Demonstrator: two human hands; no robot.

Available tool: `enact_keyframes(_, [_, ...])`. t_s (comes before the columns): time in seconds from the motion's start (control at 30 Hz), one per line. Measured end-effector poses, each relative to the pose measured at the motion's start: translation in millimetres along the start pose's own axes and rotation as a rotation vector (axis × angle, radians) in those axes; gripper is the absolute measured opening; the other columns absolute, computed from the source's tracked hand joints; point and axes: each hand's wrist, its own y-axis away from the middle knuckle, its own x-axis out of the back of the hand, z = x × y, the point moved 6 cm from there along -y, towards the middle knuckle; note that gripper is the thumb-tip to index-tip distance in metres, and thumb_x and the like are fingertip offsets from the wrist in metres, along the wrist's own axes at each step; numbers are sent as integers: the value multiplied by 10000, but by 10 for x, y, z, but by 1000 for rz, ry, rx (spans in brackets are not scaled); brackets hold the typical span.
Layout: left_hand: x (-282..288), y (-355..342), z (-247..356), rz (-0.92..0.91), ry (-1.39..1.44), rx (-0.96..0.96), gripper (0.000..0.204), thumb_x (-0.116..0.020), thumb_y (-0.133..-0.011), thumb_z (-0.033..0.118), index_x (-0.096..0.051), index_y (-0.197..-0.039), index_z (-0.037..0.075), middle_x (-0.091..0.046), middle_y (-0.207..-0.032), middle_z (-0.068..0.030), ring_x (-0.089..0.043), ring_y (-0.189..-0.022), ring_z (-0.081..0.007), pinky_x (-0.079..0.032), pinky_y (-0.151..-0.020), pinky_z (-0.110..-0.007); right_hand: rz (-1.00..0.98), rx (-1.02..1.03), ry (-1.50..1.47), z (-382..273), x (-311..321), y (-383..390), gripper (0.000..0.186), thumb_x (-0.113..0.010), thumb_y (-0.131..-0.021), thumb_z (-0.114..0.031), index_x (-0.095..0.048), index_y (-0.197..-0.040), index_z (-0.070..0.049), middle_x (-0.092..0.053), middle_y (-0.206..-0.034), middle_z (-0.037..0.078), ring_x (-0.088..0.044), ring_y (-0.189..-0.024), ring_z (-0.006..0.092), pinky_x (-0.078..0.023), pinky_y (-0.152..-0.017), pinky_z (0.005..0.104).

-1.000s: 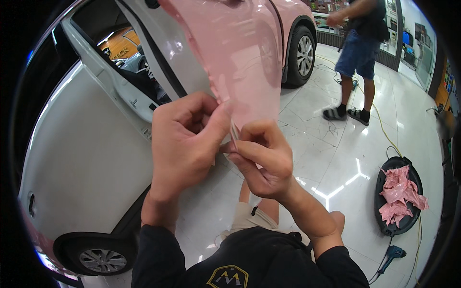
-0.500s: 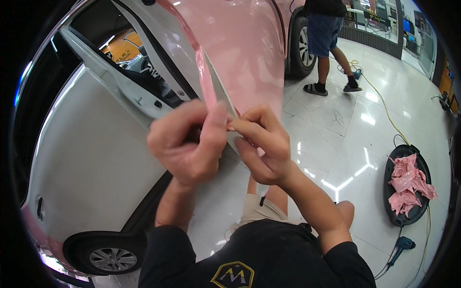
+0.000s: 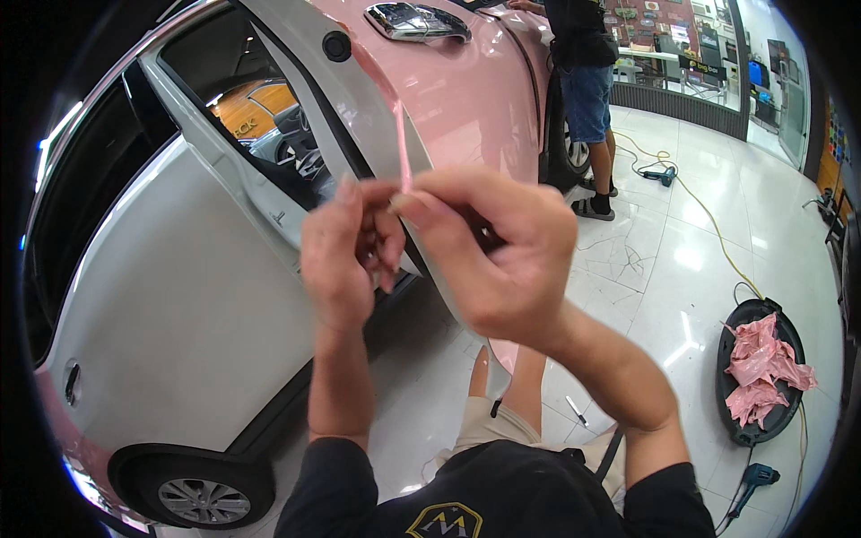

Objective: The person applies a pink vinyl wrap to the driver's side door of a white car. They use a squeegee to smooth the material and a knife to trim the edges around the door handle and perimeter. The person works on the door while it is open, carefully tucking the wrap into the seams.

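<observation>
My right hand (image 3: 493, 255) is closed in a pinch on a narrow pink film strip (image 3: 403, 148) at the edge of the open car door (image 3: 471, 108), whose outer face is pink. Beside it, my left hand (image 3: 336, 260) has its thumb raised and apart, with the other fingers loosely bent near the strip; I see nothing held in it, though its index fingertip is partly behind my right hand. A chrome door handle (image 3: 414, 22) sits above on the pink face, and the pale inner edge shows along the strip.
The white rear door (image 3: 179, 278) stands at left. A co-worker (image 3: 581, 99) is at the car's front. On the tiled floor are a black tray (image 3: 731, 412) with crumpled pink film, a heat gun (image 3: 753, 484), another tool (image 3: 659, 177), cords and a pen-like object (image 3: 576, 411).
My right hand has moved up and leftward with the strip; my left thumb has lifted away. The door's top and handle have come into view. The co-worker has moved left, against the car.
</observation>
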Motion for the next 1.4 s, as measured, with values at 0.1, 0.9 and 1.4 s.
enact_keyframes(0.1, [-85,-353,266,-81,-134,101,502,-584,-1049,385,-716,-915,-81,-526,-535,0,-420,-392,-47,-306,-393,-224,58,125,1,-44,22,165,61,-715,-934,-18,-732,-961,34,-730,-758,101,-660,-596,128,-512,-566,266])
enact_keyframes(0.9, [-23,-183,594,-13,128,-522,363,-565,-1076,250,-645,-836,-11,-534,-592,5,-321,-385,-6,-245,-384,-204,-203,-7,144,-55,-69,-507,236,-595,-931,-112,-729,-1093,-4,-658,-740,91,-550,-556,144,-434,-528,283])
enact_keyframes(1.4, [73,552,-137,-887,379,-488,320,-524,-977,256,-631,-908,-38,-616,-866,-173,-553,-579,-213,-486,-563,-296,-313,460,181,-631,-574,735,207,-768,-749,-158,-663,-874,-32,-590,-912,101,-622,-755,226,-502,-639,341])
